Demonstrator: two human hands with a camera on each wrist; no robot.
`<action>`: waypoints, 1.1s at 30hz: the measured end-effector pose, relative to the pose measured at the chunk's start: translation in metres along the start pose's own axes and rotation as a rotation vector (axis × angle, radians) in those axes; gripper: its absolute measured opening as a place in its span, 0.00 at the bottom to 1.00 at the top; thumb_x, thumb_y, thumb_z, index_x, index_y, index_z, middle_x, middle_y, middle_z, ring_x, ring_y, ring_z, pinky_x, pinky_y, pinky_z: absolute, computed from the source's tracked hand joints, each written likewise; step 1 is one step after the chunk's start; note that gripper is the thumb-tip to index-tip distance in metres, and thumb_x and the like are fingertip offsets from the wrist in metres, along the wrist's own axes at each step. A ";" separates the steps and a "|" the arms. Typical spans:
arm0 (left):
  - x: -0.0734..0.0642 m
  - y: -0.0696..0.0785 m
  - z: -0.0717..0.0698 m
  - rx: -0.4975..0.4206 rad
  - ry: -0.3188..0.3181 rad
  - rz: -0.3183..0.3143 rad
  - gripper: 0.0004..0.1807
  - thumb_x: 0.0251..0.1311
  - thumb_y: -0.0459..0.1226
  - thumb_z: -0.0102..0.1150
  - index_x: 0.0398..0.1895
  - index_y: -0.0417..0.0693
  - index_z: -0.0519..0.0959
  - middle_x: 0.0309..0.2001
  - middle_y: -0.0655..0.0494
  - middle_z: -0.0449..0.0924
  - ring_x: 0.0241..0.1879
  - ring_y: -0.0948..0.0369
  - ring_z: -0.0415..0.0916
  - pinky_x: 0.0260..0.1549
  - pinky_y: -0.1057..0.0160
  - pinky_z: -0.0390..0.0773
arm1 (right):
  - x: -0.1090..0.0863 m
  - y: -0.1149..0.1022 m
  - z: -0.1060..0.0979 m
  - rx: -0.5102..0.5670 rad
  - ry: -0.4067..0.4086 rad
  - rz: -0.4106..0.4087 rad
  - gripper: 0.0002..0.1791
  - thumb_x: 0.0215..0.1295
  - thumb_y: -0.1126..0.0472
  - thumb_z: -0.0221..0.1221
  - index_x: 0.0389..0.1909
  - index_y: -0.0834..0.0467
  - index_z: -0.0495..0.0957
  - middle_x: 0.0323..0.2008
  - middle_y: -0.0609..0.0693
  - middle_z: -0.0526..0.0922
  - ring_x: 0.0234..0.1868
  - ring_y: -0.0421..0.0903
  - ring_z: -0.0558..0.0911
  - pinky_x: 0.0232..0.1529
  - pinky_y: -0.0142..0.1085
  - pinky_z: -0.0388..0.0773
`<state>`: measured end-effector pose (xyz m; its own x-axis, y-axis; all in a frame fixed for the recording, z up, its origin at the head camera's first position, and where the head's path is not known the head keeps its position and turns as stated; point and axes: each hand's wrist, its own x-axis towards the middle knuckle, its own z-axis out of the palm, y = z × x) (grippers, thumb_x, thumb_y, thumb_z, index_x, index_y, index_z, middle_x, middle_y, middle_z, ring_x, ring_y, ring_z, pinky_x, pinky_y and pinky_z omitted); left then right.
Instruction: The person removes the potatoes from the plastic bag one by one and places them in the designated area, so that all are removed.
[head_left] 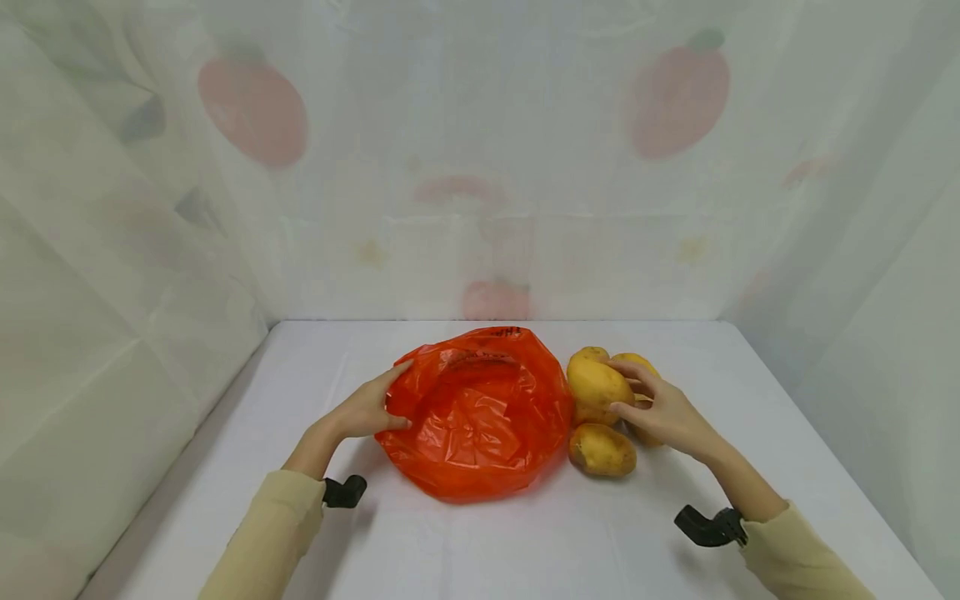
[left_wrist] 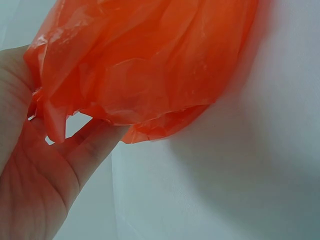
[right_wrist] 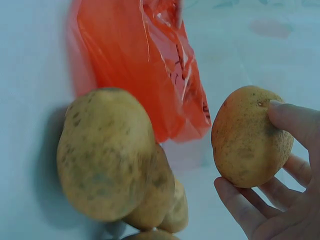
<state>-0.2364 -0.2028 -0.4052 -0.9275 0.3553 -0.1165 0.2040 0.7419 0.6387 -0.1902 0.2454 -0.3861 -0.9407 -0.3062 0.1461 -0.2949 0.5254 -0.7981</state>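
Observation:
A red plastic bag lies on the table with its mouth spread wide, facing up. At its left side my left hand holds the rim, and in the left wrist view the thin red film passes between thumb and fingers. My right hand grips a yellow-brown potato just right of the bag. The right wrist view has this potato raised off the table between thumb and fingertips. Several more potatoes sit under and around it; the nearest potato lies beside the bag's right edge.
A white-covered table carries everything. Behind it hangs a pale curtain with faded fruit prints, and similar sheets stand at the left and right. Dark wrist mounts stick out from both sleeves.

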 end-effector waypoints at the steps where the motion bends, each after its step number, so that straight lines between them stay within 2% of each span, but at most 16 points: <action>1: 0.000 0.000 0.000 -0.004 0.000 -0.004 0.51 0.47 0.35 0.68 0.72 0.58 0.47 0.68 0.48 0.55 0.62 0.47 0.60 0.52 0.46 0.72 | -0.003 0.001 -0.002 0.008 0.001 0.004 0.35 0.57 0.50 0.62 0.64 0.52 0.62 0.62 0.53 0.67 0.59 0.58 0.71 0.53 0.47 0.74; 15: -0.003 0.002 -0.004 -0.035 -0.002 -0.002 0.50 0.47 0.36 0.68 0.72 0.58 0.48 0.67 0.47 0.57 0.61 0.47 0.62 0.52 0.46 0.73 | -0.033 0.012 -0.018 -0.038 0.021 0.016 0.33 0.60 0.50 0.59 0.65 0.48 0.60 0.62 0.58 0.64 0.58 0.61 0.71 0.48 0.43 0.77; 23: -0.005 0.002 -0.005 -0.072 -0.005 -0.019 0.50 0.47 0.37 0.68 0.72 0.60 0.48 0.66 0.48 0.59 0.59 0.48 0.64 0.49 0.49 0.75 | -0.053 0.021 -0.026 -0.042 0.044 0.037 0.33 0.61 0.53 0.59 0.66 0.51 0.59 0.62 0.59 0.64 0.57 0.59 0.71 0.46 0.20 0.72; 26: -0.004 0.000 -0.006 -0.076 -0.008 -0.016 0.50 0.48 0.37 0.67 0.72 0.60 0.48 0.66 0.48 0.59 0.59 0.48 0.63 0.48 0.49 0.76 | -0.061 0.026 -0.029 -0.043 0.055 0.053 0.32 0.61 0.53 0.59 0.65 0.52 0.60 0.62 0.57 0.64 0.56 0.45 0.72 0.46 0.19 0.72; 30: -0.004 -0.001 -0.007 -0.070 -0.007 -0.012 0.50 0.48 0.37 0.67 0.72 0.60 0.48 0.66 0.48 0.59 0.60 0.48 0.62 0.49 0.48 0.75 | -0.069 0.033 -0.031 -0.051 0.062 0.082 0.33 0.61 0.52 0.59 0.65 0.53 0.60 0.63 0.56 0.63 0.52 0.23 0.67 0.45 0.19 0.72; 31: -0.004 -0.001 -0.008 -0.068 -0.006 -0.012 0.50 0.48 0.38 0.67 0.72 0.60 0.48 0.66 0.48 0.59 0.60 0.48 0.62 0.50 0.48 0.74 | -0.072 0.034 -0.031 -0.051 0.061 0.089 0.33 0.61 0.52 0.59 0.65 0.53 0.60 0.63 0.56 0.63 0.52 0.23 0.67 0.45 0.19 0.72; 33: -0.004 -0.001 -0.008 -0.065 -0.007 -0.010 0.49 0.48 0.38 0.67 0.72 0.60 0.48 0.66 0.48 0.58 0.60 0.48 0.62 0.51 0.47 0.73 | -0.076 0.036 -0.031 -0.057 0.059 0.102 0.33 0.61 0.51 0.59 0.65 0.53 0.60 0.63 0.56 0.63 0.54 0.29 0.69 0.45 0.19 0.72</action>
<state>-0.2352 -0.2098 -0.3991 -0.9273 0.3516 -0.1282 0.1734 0.7073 0.6854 -0.1349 0.3123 -0.4072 -0.9740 -0.2026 0.1013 -0.2047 0.5963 -0.7762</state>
